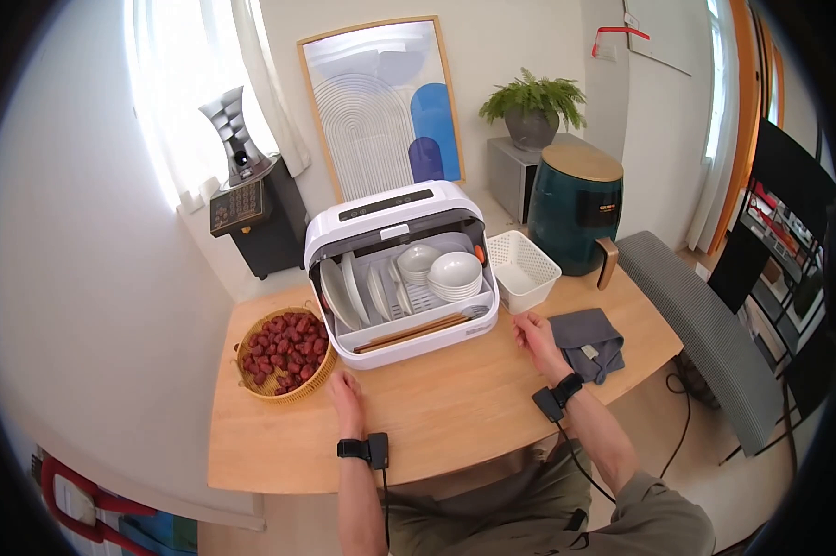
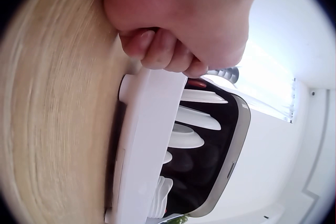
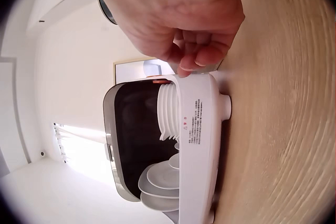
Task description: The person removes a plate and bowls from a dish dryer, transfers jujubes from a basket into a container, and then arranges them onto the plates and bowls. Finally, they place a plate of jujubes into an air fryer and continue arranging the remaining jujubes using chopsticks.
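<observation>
A white dish drying box (image 1: 409,345) with its lid raised stands on the wooden table (image 1: 437,408). Inside it are upright plates (image 1: 336,289), stacked bowls (image 1: 455,271) and, in the front slot, brown chopsticks (image 1: 409,334). My left hand (image 1: 346,398) rests on the table near the box's front left corner, its fingers folded into the palm around nothing, as the left wrist view shows. Off the front right corner is my right hand (image 1: 537,343), fingers loosely curled and holding nothing. A folded grey cloth (image 1: 587,341) lies just right of it.
A woven basket of red dates (image 1: 288,352) sits at the left. To the right of the box are a white plastic basket (image 1: 524,271) and a dark green air fryer (image 1: 571,218). A black device (image 1: 268,218) stands behind, at the left. A grey padded bench (image 1: 705,334) flanks the table.
</observation>
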`<state>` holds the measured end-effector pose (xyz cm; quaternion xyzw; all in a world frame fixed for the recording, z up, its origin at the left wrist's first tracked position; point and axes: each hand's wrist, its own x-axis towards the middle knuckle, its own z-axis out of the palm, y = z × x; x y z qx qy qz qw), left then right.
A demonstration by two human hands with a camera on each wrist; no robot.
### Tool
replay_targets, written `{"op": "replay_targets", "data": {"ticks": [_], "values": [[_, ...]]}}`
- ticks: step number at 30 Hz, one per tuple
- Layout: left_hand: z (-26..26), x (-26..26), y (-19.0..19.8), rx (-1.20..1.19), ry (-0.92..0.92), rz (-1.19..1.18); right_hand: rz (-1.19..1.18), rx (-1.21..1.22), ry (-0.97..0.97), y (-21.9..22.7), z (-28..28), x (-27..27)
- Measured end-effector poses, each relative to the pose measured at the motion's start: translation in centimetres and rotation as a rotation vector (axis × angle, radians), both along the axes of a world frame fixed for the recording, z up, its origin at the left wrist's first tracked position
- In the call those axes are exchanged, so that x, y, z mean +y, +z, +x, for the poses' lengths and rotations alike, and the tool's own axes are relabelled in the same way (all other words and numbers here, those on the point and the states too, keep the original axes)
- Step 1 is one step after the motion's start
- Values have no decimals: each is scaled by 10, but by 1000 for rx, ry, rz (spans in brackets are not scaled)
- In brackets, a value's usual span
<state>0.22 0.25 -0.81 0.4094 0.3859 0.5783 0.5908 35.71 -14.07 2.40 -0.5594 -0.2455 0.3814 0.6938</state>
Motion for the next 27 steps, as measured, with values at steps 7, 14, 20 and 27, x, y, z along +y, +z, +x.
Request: {"op": "replay_targets", "data": {"ticks": [7,14,20,27], "values": [[2,0,-11,161,-10,24,18,-30,27,-17,6,-6],[-1,-2,-3,136,-49,30,28,-61,52,-19,5,-8],[6,1,28,438,17,190,9,-129,52,-24,5,-3],[12,32,87,825,282,718,-5,-176,70,-33,6,-1]]}}
